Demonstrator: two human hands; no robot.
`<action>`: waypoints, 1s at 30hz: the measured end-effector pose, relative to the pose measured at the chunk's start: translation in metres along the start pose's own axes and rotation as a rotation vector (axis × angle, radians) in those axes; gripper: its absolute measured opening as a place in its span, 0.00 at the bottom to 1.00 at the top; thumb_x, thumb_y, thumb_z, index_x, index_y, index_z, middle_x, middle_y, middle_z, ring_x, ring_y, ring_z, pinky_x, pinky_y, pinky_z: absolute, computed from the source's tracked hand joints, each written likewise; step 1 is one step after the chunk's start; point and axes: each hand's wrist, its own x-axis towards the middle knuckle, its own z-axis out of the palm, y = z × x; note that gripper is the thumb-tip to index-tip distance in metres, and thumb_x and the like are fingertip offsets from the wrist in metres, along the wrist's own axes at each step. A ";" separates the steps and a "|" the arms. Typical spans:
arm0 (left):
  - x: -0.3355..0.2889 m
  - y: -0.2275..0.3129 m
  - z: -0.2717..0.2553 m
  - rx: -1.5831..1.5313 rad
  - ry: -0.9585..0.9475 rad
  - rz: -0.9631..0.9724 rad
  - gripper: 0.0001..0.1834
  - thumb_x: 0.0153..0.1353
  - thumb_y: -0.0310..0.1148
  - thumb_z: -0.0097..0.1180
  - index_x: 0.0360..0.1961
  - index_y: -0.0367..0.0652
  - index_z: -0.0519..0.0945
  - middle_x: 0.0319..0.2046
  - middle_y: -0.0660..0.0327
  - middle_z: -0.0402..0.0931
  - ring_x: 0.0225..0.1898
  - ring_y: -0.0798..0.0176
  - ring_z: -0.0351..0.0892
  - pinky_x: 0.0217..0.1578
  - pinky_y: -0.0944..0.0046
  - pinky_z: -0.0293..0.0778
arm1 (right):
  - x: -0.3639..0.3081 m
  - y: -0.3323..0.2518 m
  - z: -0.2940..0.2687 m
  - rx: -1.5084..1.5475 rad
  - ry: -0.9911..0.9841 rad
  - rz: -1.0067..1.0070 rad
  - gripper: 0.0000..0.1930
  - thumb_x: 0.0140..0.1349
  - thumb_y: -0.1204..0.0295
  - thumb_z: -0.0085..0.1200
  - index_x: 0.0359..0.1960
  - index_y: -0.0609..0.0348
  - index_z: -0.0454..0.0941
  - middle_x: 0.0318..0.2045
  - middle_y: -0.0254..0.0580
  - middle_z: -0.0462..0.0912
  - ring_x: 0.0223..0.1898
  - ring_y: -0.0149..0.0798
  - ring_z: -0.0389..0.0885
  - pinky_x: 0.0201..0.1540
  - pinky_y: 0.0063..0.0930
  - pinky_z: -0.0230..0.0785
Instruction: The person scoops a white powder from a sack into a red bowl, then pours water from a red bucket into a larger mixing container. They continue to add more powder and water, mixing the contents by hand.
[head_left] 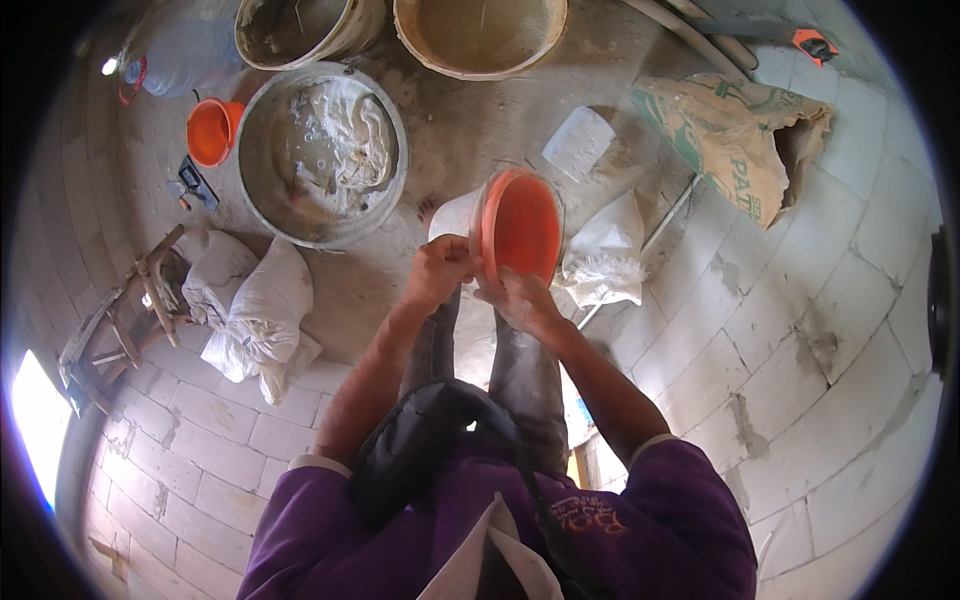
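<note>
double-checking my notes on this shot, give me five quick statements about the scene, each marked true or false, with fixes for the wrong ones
1. The left hand and right hand are both at the orange-rimmed container. True.
2. The black trowel lies inside the round grey tub. False: the black trowel lies to the left of the round grey tub, outside it.
3. A crumpled white sack or cloth is in that tub. True.
4. Only one orange container is in view. False: a second orange container is at the tub's left.
5. The brown paper bag with green print is on the right side of the picture, its mouth open. True.
</note>
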 end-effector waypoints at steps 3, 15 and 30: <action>-0.001 0.012 -0.006 0.018 -0.069 0.008 0.13 0.52 0.27 0.61 0.37 0.31 0.77 0.28 0.56 0.79 0.27 0.67 0.78 0.28 0.70 0.75 | -0.009 -0.023 -0.023 0.021 0.018 0.040 0.18 0.56 0.58 0.60 0.35 0.63 0.74 0.25 0.53 0.79 0.30 0.55 0.79 0.31 0.39 0.69; -0.013 -0.025 -0.117 -0.416 0.274 0.132 0.08 0.54 0.32 0.61 0.26 0.44 0.74 0.24 0.68 0.73 0.23 0.74 0.68 0.24 0.72 0.64 | -0.061 -0.039 -0.108 -0.054 0.417 0.048 0.11 0.64 0.65 0.52 0.40 0.61 0.75 0.18 0.31 0.69 0.20 0.24 0.63 0.22 0.24 0.60; -0.047 -0.020 -0.125 -0.584 0.369 0.203 0.08 0.54 0.25 0.54 0.37 0.37 0.77 0.33 0.63 0.79 0.34 0.68 0.77 0.38 0.69 0.71 | 0.082 0.080 -0.205 0.663 0.850 0.140 0.21 0.64 0.60 0.53 0.48 0.67 0.75 0.38 0.34 0.78 0.37 0.30 0.74 0.41 0.25 0.67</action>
